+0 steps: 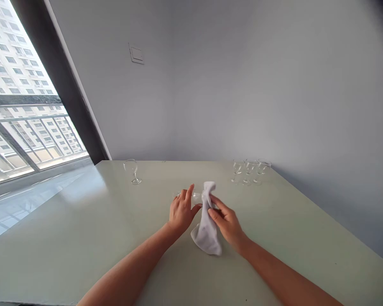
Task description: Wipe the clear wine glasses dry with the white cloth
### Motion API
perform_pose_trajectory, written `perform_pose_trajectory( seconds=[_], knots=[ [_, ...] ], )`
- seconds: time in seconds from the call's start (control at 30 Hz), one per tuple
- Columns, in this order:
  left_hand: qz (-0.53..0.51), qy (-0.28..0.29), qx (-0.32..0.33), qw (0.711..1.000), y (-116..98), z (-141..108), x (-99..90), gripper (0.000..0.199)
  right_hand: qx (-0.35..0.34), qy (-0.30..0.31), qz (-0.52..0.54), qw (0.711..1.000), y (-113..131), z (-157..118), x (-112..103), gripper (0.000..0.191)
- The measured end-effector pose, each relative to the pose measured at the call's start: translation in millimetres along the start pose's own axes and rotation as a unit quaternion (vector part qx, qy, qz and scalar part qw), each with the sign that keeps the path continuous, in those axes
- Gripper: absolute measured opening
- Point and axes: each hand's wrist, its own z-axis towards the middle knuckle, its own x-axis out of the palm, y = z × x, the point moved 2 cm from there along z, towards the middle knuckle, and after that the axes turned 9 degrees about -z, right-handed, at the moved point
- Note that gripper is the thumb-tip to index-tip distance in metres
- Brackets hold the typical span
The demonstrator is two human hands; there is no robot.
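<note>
My left hand (181,211) is closed around a small clear stemmed glass (197,196), held sideways above the table. The index finger points up and the thumb reaches to the right. Much of this glass is hidden behind the hand and the cloth. My right hand (226,219) pinches a white cloth (207,229) between thumb and fingers. The cloth's upper end is against the right end of the glass, and its wide lower part hangs down toward the tabletop.
The pale green table (121,238) reaches back to grey walls. One stemmed glass (134,172) stands upright at the back left. At the back right, three more stemmed glasses (249,169) stand close together. A window with a railing (44,131) is on the left.
</note>
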Motion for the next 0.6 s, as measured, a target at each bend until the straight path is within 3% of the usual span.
perform_pose_trajectory(
  seconds=[0.07,0.17,0.37,0.6],
  knots=[
    [0.012,-0.003,0.009,1.000,-1,-1,0.6,0.053,0.010,0.069,-0.014,0.997,-3,-2,9,0.047],
    [0.054,-0.016,0.049,0.997,-4,-3,0.4,0.051,0.023,0.113,-0.004,0.993,-11,0,12,0.040],
    [0.092,-0.027,0.192,0.977,-13,-8,1.4,0.046,0.077,0.135,0.049,0.987,-28,9,4,0.018],
    [0.111,-0.057,0.250,0.960,-6,0,-13.5,0.037,0.148,0.116,0.191,0.963,-28,18,-7,0.021]
  ],
)
